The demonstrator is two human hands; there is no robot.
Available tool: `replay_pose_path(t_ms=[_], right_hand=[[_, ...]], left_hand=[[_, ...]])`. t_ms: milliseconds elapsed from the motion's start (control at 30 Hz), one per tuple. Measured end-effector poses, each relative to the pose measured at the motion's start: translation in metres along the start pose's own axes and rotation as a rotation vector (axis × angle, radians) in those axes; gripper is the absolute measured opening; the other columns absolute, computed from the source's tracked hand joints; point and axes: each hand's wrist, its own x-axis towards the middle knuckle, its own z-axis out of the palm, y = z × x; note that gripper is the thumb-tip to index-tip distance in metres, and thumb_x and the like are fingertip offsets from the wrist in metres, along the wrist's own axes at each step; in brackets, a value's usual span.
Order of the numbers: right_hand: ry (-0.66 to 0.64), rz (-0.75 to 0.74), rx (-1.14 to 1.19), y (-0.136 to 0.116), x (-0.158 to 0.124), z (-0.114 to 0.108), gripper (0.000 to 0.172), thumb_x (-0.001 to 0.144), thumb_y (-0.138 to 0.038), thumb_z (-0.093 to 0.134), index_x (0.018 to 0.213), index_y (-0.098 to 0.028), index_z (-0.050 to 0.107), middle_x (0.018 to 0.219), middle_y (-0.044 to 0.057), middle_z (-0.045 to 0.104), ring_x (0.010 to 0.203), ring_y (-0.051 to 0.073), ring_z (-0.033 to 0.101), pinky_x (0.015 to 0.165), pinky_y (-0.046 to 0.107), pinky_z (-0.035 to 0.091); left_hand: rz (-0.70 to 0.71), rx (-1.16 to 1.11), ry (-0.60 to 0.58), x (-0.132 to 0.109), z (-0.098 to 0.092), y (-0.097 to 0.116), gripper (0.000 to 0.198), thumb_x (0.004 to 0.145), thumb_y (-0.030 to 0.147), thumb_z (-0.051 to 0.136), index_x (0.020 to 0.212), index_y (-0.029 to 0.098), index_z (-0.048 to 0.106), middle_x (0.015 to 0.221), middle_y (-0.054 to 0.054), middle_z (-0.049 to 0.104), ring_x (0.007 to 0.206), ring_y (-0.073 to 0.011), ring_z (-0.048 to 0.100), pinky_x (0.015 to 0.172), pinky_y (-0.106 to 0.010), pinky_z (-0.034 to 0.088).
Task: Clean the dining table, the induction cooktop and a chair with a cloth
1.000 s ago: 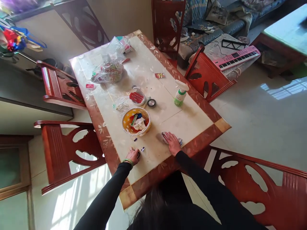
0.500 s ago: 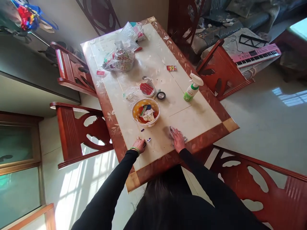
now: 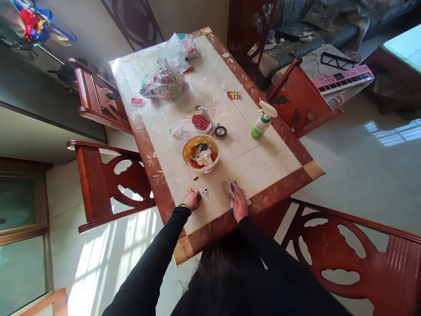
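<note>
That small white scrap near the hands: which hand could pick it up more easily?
Left, probably: the left hand lies right beside the scrap, while the right hand sits farther off, pressed on a crumpled cloth.

That tabletop [image 3: 210,109] looks super glossy and smooth, kinda polished stone-look, with a shiny reddish-brown border along its edges. The wooden chair [image 3: 304,103] by the far side is varnished red and glossy too. The spray bottle [image 3: 263,120] is smooth plastic, the bag [image 3: 162,83] near the far end is thin clear plastic, the sleeve [image 3: 148,259] is matt black cloth, and the floor tiles [image 3: 355,175] shine like crazy.
</note>
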Motion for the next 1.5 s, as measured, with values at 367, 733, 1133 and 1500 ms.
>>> replay_pose_path(t_ms=[367, 733, 1133, 1500], right_hand=[[0.364, 0.397, -0.058, 0.128, 0.100, -0.047, 0.067, 0.093, -0.029, 0.053, 0.157, -0.007, 0.053, 0.169, 0.027, 0.039, 0.159, 0.046, 0.033, 0.126, 0.072, 0.031], [0.030, -0.255, 0.105, 0.031, 0.055, 0.000, 0.064, 0.089, -0.009, 0.046, 0.150, -0.021, 0.064, 0.163, 0.008, 0.056, 0.157, 0.024, 0.042, 0.128, 0.047, 0.038], [0.041, -0.186, -0.142, 0.103, 0.085, -0.044, 0.062, 0.093, -0.015, 0.054, 0.154, -0.025, 0.062, 0.168, 0.006, 0.052, 0.153, 0.030, 0.042, 0.130, 0.054, 0.029], [-0.079, -0.352, -0.040, 0.095, 0.117, -0.040, 0.072, 0.085, -0.006, 0.055, 0.151, -0.031, 0.064, 0.167, 0.000, 0.054, 0.151, 0.027, 0.046, 0.126, 0.047, 0.035]], left_hand=[[-0.019, -0.525, 0.136, -0.036, 0.008, -0.006, 0.029, 0.093, 0.026, 0.070, 0.120, 0.020, 0.064, 0.131, -0.013, 0.060, 0.116, -0.0246, 0.064, 0.108, -0.041, 0.052], [0.295, -2.072, -0.507, -0.066, -0.054, 0.107, 0.063, 0.105, 0.055, 0.058, 0.163, 0.031, 0.047, 0.143, -0.015, 0.071, 0.109, -0.0238, 0.077, 0.098, -0.039, 0.059], [0.036, -2.022, -0.300, -0.054, -0.049, 0.141, 0.047, 0.091, 0.054, 0.071, 0.116, 0.014, 0.074, 0.106, -0.013, 0.077, 0.072, -0.0132, 0.064, 0.059, -0.022, 0.050], [0.177, -1.480, 0.213, 0.036, -0.094, 0.250, 0.026, 0.085, 0.045, 0.075, 0.081, 0.021, 0.064, 0.096, -0.004, 0.068, 0.083, -0.0153, 0.063, 0.069, -0.025, 0.051]])
